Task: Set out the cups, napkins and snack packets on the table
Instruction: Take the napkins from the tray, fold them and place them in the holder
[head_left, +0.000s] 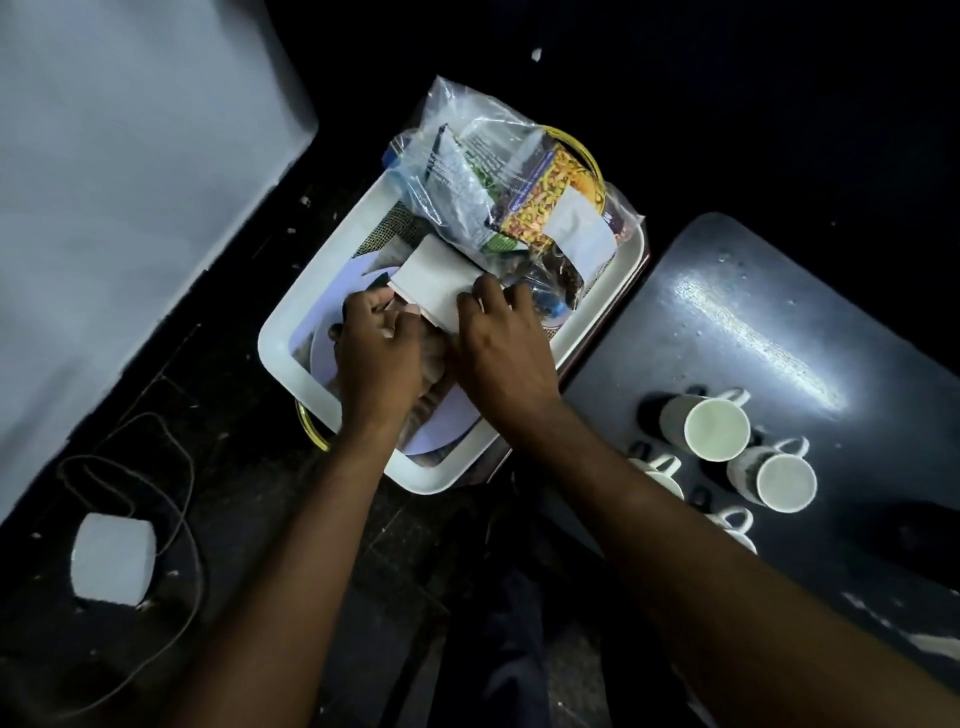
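A flat, square stack of white paper napkins (434, 283) lay in the middle of the white rectangular plastic tray (283, 358), at 12 o'clock from both hands. The left hand (382, 343) pinched its near left corner, fingers curled together round the edge. The right hand (501, 338) gripped its right edge, bent fingertips on top of the soft matte paper. At 1 o'clock from the napkins, a crinkled clear plastic bag (467, 171) held glossy snack packets (545, 202), one with an orange and yellow pattern and a plain white label. Their print was too blurred to read. At 4 o'clock from the tray, white ceramic cups (711, 426) with handles stood grouped, mouths up, on the dark glossy table (727, 312).
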